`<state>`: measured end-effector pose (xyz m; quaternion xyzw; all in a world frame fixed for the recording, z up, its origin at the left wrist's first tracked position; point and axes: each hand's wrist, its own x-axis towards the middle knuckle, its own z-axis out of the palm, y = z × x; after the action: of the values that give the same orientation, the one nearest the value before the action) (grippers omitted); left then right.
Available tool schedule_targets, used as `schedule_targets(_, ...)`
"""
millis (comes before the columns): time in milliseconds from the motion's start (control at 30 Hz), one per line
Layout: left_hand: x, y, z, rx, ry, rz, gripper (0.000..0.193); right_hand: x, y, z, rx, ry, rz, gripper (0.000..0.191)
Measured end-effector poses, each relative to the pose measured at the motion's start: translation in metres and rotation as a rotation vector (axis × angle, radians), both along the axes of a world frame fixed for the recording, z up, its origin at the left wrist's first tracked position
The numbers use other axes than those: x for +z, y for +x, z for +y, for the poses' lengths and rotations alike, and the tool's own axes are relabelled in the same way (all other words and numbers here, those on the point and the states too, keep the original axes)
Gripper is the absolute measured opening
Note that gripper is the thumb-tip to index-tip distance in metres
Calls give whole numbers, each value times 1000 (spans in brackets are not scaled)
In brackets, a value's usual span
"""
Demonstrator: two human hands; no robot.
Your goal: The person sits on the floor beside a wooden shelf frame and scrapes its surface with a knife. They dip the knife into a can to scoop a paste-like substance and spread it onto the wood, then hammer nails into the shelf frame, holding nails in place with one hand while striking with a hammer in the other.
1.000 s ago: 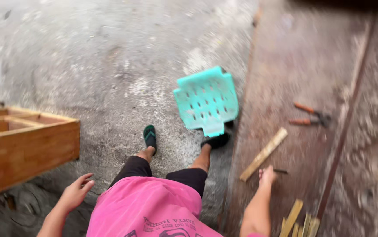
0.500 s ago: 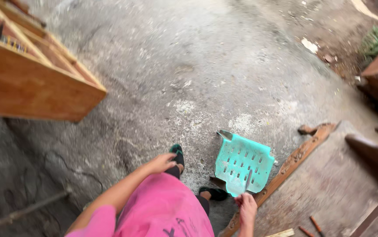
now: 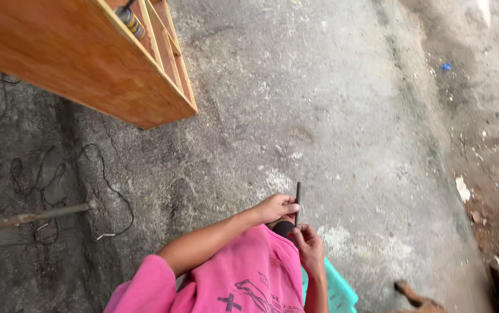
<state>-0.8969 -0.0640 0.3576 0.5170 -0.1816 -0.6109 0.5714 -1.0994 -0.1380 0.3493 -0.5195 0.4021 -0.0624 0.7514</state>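
My left hand and my right hand meet in front of my pink shirt. Between them stands a thin dark rod, like a pencil, pointing away from me. My left fingertips pinch it near its middle and my right hand grips its lower end. A turquoise plastic seat shows just below my right forearm, mostly hidden by my body.
A large wooden box frame with a spray can inside fills the upper left. Black cable and a long stick lie on the concrete at left. A brown shape and rubble sit at the lower right.
The view has swung left, away from the plank and turquoise seat. My hands, apart before, have come together on the thin dark rod.
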Motion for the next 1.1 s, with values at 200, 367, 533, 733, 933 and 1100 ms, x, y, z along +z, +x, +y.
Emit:
schedule_targets(200, 4, 122, -49, 135, 157, -19, 20, 16, 141, -105, 399, -184, -16, 12)
schedule_targets(367, 36, 217, -114, 546, 188, 99, 18, 39, 263, -243, 661, -214, -12, 14)
schedule_targets(533, 62, 302, -123, 952, 122, 200, 18, 63, 394, -393, 889, -621, 135, 30)
schedule_targets(733, 20, 413, -103, 1362, 317, 241, 23, 56, 562, -499, 747, -760, 166, 35)
schedule_targets(933, 19, 591, -135, 1396, 400, 220, 27, 38, 687, -499, 594, -585, 216, 34)
schedule_targets(1100, 68, 771, -179, 922, 443, -168, 39, 22, 729, -515, 615, -332, 661, 37)
